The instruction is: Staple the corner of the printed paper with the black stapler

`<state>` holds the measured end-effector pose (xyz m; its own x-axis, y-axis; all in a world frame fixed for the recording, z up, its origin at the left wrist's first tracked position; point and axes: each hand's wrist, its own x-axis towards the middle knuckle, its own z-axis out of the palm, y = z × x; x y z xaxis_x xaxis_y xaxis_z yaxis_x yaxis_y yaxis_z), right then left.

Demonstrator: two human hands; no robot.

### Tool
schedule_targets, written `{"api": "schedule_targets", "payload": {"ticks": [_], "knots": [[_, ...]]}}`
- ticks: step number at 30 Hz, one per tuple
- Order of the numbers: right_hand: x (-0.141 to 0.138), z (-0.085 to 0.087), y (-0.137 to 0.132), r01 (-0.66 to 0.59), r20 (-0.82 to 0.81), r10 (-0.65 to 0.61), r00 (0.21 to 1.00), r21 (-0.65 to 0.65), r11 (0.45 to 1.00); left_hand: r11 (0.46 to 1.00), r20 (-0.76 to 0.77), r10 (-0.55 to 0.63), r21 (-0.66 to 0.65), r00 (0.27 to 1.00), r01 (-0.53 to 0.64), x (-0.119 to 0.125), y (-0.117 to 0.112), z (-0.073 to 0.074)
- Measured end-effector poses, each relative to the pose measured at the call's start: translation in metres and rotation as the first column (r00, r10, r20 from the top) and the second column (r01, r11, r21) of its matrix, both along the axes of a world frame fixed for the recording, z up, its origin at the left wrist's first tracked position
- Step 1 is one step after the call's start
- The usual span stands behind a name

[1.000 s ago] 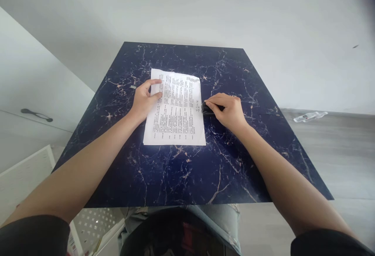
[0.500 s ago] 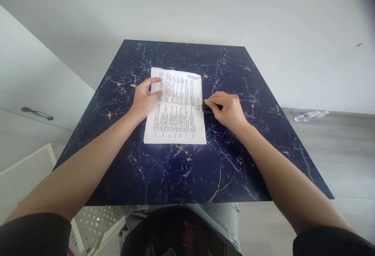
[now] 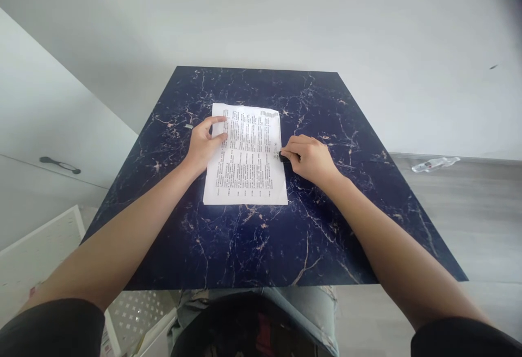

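The white sheet point(image 3: 247, 169) on the counter point(image 3: 261, 248) carries dense blocks of small print, row upon row, too fine to read; a few larger dark characters stand at its right edge, just beside the right hand point(image 3: 312, 157), and these too stay illegible. The clear bottle point(image 3: 434, 164) on the floor bears a label; no word on it can be made out.

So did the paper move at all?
No. The paper lies at the same spot against the pale veins of the table, left hand still pressing its edge; only the camera shifted.
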<state>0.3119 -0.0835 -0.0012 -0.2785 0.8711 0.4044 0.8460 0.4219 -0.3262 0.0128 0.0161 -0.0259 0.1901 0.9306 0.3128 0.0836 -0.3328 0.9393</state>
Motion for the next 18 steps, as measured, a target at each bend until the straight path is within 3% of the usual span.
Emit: {"api": "schedule_targets", "payload": {"ticks": [7,14,18], "knots": [[0.008,0.005,-0.008,0.051,-0.184,-0.034,0.982,0.090,0.995,1.000,-0.015,0.015,-0.004,1.000,-0.015,-0.001,0.002,0.000],[0.020,0.008,-0.005,-0.013,0.008,0.013,1.000,-0.067,0.998,0.999,-0.041,0.026,0.032,0.999,-0.025,-0.001,0.002,0.001],[0.027,0.006,-0.003,0.038,0.082,-0.035,0.996,-0.044,0.998,1.000,-0.035,0.015,0.026,0.999,-0.014,-0.001,0.001,0.001]]}}
